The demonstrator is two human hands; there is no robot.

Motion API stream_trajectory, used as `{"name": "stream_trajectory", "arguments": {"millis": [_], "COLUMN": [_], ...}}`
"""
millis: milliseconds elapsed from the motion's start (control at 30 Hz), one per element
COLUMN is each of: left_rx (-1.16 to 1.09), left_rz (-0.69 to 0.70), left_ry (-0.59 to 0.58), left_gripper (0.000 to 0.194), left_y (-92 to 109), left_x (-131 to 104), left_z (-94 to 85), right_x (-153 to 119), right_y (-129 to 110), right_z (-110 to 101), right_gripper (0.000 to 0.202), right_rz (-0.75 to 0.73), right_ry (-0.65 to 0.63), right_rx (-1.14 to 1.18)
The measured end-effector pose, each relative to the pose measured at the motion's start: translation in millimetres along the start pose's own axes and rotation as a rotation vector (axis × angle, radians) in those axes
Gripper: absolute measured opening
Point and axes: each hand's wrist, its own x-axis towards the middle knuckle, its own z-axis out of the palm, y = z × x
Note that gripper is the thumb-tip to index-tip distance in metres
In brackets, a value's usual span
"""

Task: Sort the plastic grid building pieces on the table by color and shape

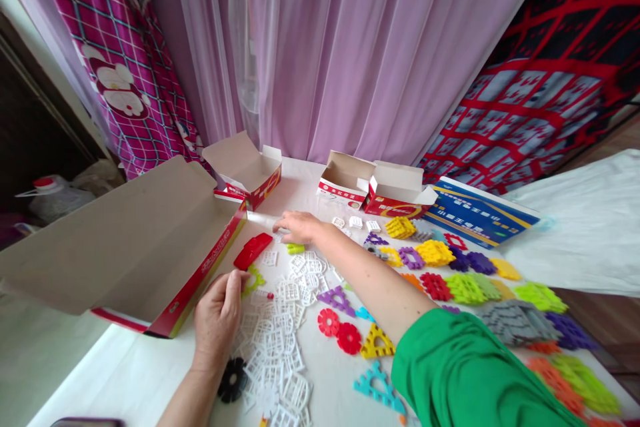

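My left hand is closed at the left of the table, its thumb and fingertips at the edge of a yellow-green toothed plastic piece. A red plastic piece lies just beyond those fingers. My right hand reaches across to the middle, its fingers bent down; a bit of white shows under them, but what they grip is hidden. Close below it lies a small lime-green piece. A long heap of white window-like lattice pieces runs between my arms toward the front edge.
A large open carton stands at left, with small open boxes behind. A blue box lies at the back right. Stacked coloured building pieces cover the right side. Red flower discs lie beside my right arm.
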Motion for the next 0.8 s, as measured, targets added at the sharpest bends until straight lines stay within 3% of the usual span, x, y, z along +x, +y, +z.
{"name": "stream_trajectory", "arguments": {"millis": [200, 333, 433, 500, 600, 700, 800], "left_rx": [-0.005, 0.008, 0.015, 0.016, 0.012, 0.004, 0.013], "left_rz": [0.004, 0.015, 0.033, 0.035, 0.028, 0.026, 0.025], "left_ry": [0.011, 0.017, 0.017, 0.014, 0.010, 0.007, 0.001], "left_gripper": [0.043, 0.042, 0.044, 0.044, 0.044, 0.043, 0.044], "left_y": [5, 8, 10, 10, 10, 9, 8], "left_x": [-1, -1, 0, 0, 0, 0, 0], "left_z": [-0.1, 0.1, 0.3, 0.1, -0.1, -0.2, -0.4], "right_x": [-15, -35, -45, -47, -44, -39, -37], "right_y": [8, 20, 33, 41, 50, 54, 56], "right_z": [1, 6, 5, 2, -2, -1, 4], "right_gripper": [0.034, 0.036, 0.033, 0.034, 0.045, 0.040, 0.037], "right_rz": [0.392, 0.527, 0.466, 0.319, 0.165, 0.217, 0.243], "right_ry": [0.009, -0.009, 0.041, 0.079, 0.023, -0.012, 0.035], "right_rx": [-0.114, -0.082, -0.088, -0.088, -0.083, -0.100, -0.069]}}
